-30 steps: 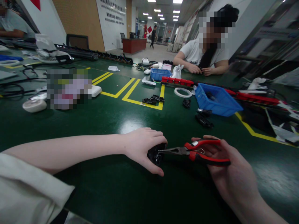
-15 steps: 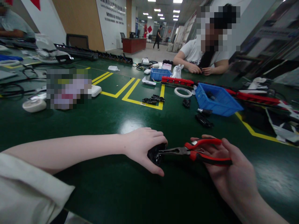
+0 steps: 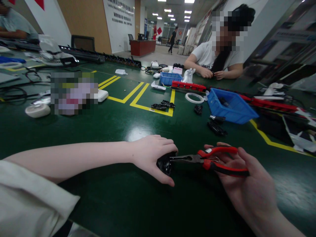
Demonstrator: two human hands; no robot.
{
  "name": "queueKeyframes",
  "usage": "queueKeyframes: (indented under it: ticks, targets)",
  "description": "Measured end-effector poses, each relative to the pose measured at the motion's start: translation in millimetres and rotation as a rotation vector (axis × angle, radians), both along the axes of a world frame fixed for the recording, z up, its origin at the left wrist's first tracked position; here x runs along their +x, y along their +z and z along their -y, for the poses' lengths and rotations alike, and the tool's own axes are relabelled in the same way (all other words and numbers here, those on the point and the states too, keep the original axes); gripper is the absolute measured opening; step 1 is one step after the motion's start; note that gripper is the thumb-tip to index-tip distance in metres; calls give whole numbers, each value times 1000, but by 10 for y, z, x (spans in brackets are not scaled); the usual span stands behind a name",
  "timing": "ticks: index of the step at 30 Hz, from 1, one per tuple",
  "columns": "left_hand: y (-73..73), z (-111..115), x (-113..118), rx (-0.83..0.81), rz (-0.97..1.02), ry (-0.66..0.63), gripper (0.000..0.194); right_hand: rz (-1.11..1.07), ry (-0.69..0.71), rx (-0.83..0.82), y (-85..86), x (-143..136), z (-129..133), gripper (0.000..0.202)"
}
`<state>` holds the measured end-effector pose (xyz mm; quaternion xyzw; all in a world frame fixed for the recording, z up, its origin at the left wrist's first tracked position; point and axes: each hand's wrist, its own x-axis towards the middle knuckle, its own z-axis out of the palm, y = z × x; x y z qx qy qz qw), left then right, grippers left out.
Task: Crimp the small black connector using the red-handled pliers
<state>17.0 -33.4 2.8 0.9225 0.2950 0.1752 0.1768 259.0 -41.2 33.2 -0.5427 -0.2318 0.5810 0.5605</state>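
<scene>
My left hand is closed around a small black plastic part just above the green table; its fingers cover much of that part. In my right hand lie long-nose pliers with red and black handles. The handles are spread a little, with a wire spring between them. The plier tips touch the side of the black part facing my right hand. Whether the jaws pinch anything there is too small to tell.
Beyond my hands stand a blue bin with dark parts inside and a roll of white tape. Loose black parts lie before the bin. Further back are a smaller blue bin and a red strip. A co-worker sits across the table.
My right hand and the pliers have shifted very slightly to the right. My left hand keeps its hold on the black part. The view has moved a touch.
</scene>
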Motion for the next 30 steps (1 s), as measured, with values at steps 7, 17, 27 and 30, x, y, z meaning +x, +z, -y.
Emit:
queueKeyframes:
  ticks: [7,17,27,30]
  targets:
    - [10,1,3,-5,-3,-4,71,24,-5,-36,22,-16,13,31]
    - [13,-2,5,-11,-1,-4,71,40,-6,-42,6,-20,0,33]
    - [23,-2,7,-12,-19,1,73,87,17,-33,30,7,17,29]
    - [9,-3,8,-9,-4,-4,73,101,20,-30,40,25,12,28]
